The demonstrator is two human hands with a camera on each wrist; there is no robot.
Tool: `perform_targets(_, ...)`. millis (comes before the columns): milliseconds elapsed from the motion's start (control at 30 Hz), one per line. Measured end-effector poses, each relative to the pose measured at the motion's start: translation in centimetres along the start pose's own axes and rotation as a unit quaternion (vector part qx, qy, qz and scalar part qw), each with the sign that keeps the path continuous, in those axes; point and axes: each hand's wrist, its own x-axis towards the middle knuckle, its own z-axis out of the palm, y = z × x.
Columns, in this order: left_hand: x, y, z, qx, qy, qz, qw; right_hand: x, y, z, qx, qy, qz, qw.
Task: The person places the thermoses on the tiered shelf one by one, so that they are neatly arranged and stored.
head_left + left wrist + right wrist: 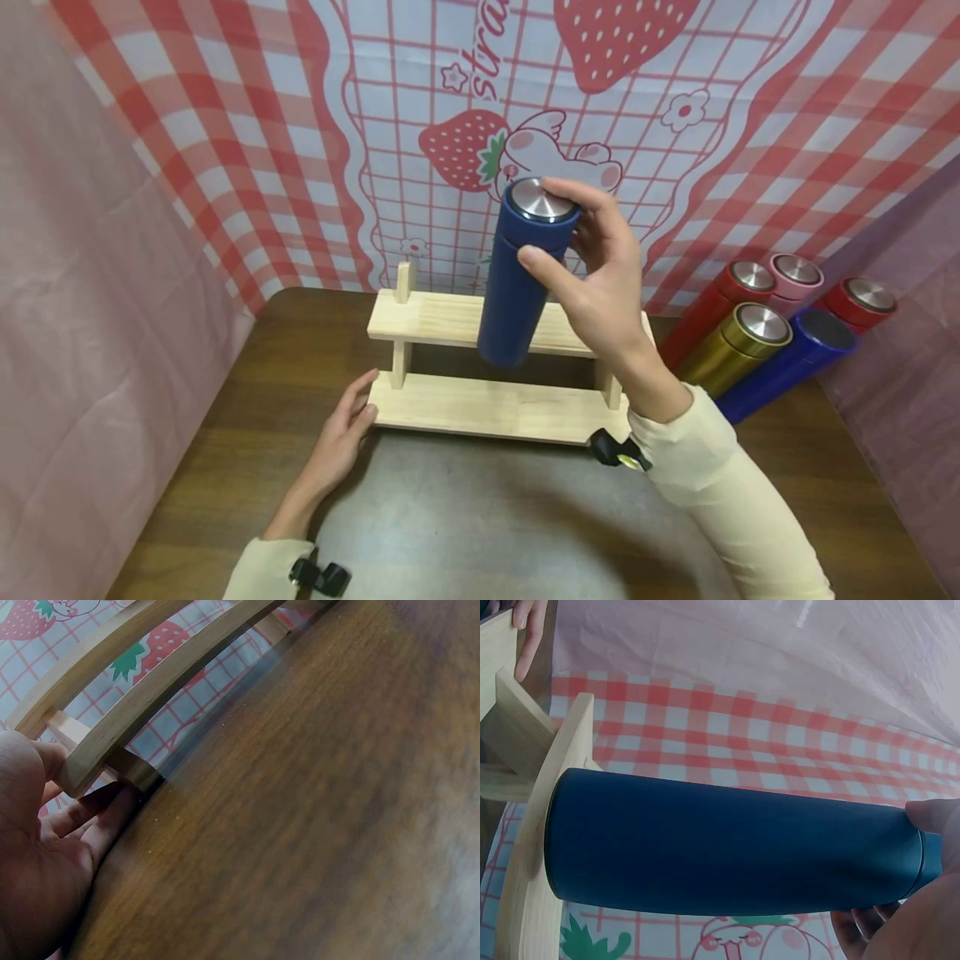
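Note:
My right hand [603, 283] grips a dark blue thermos bottle [513, 292] near its steel-topped lid, thumb on the near side. The bottle hangs nearly upright over a two-tier wooden display rack [457, 406]. In the right wrist view, the bottle's base [555, 832] is close to the upper board [532, 900]. At the rack's left end, my left hand [341, 437] holds the lower board. The left wrist view shows the thumb at that board's end [82, 769] and the other fingers [109, 817] beneath it.
On the right stand several more thermos bottles: gold [738, 342], bright blue [795, 358], pink [797, 275] and red [727, 300]. A strawberry-print cloth [390, 167] hangs behind the brown table [225, 467]. Plain pink cloth [97, 292] covers the left side.

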Motion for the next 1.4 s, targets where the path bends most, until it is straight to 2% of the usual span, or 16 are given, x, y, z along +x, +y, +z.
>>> perform_targets(167,0.0,0.0,0.0,-0.005,-0.004,0.006,1.0000,0.6,0.6,1.2,0.024,-0.012,0.006,1.000)
perform_targets(500,0.1,0.0,0.1,0.005,-0.002,0.006,1.0000,1.8,2.1,3.3,0.019,-0.030,-0.037,0.999)
perform_targets(767,0.0,0.1,0.1,-0.008,-0.005,-0.005,0.9999,2.2,2.9,4.8,0.037,-0.022,-0.015,0.999)
perform_targets(1100,0.0,0.3,0.1,-0.008,-0.008,-0.007,0.9999,2.6,1.1,6.2,0.027,-0.015,0.000,1.000)
perform_targets(1400,0.0,0.2,0.1,-0.005,-0.006,-0.004,1.0000,2.9,1.8,7.0,0.025,-0.014,-0.009,1.000)
